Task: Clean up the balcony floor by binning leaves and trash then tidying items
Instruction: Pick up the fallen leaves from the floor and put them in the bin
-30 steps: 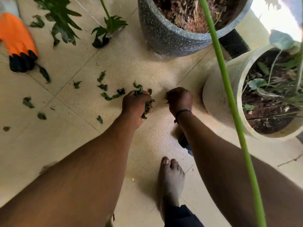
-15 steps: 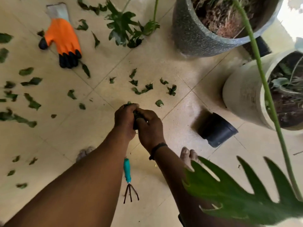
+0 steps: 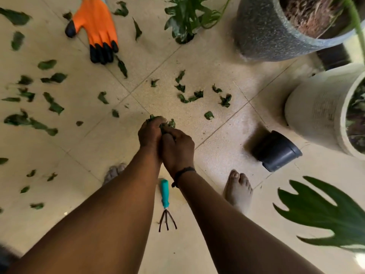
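The left hand (image 3: 151,133) and right hand (image 3: 177,149) were pressed together above the floor (image 3: 217,119), each grip curled around a bunch of leaves (image 3: 167,124). More leaf scraps (image 3: 189,95) lay scattered beyond, near an orange glove (image 3: 96,22).

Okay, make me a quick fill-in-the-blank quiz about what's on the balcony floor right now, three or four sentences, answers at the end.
1. Both hands, left hand and right hand, hold a bunch of green ____.
2. The glove on the floor is black and ____.
3. The hand rake has a ____ handle.
4. The small black pot lies on its ____.

Answers: leaves; orange; teal; side
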